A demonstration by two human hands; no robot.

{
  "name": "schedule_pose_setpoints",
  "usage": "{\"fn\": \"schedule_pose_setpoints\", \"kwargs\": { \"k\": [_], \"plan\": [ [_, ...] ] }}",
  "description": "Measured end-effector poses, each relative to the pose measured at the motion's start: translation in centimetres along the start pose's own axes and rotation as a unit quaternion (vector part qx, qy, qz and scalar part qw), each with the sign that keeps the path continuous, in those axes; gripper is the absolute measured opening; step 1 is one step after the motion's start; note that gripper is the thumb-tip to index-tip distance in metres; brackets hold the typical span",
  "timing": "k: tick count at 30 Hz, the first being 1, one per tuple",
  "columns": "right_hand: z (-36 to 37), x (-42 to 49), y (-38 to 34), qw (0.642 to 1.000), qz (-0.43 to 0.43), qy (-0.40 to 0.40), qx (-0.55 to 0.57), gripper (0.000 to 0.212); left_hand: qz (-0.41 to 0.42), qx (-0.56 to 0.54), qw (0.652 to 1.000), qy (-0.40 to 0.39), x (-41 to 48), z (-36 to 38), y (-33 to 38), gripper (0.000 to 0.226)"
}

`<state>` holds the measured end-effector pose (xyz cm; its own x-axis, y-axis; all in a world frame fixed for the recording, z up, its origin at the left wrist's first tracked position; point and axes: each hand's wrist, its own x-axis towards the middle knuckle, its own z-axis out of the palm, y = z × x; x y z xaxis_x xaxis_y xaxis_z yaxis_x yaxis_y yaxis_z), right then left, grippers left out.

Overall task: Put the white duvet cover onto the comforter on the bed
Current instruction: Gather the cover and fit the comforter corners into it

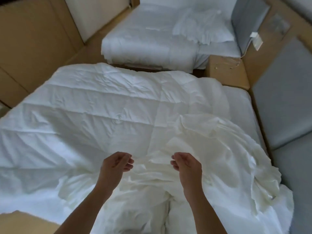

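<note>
I have the left hand (116, 163) and right hand (186, 164) loosely curled and empty over the bed's (239, 105) near edge, the crumpled duvet cover (211, 149) directly beneath, trailing toward the right edge, nearer the right hand, atop the spread comforter (92, 107).

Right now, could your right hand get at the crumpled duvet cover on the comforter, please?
Probably yes: the right hand hovers over the duvet cover, which lies crumpled on the comforter, with nothing between them, and its loosely curled fingers hold nothing.
</note>
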<state>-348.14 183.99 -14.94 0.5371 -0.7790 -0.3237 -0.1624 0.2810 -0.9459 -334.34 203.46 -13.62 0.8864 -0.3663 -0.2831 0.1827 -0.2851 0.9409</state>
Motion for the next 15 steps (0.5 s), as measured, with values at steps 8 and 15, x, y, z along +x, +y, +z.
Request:
{"fn": "schedule_pose_setpoints", "kwargs": {
  "k": [8,15],
  "plan": [
    [18.8,-9.3,-0.3,0.985,-0.065,-0.162,-0.008,0.012,0.045,-0.049,0.993,0.095,-5.5,-18.8,-1.3,0.022],
    [35.2,-20.8,2.7,0.970,-0.074,-0.226,-0.044,0.016,0.048,-0.078,0.980,0.179,-8.7,-39.5,-5.9,0.025]
  ]
}}
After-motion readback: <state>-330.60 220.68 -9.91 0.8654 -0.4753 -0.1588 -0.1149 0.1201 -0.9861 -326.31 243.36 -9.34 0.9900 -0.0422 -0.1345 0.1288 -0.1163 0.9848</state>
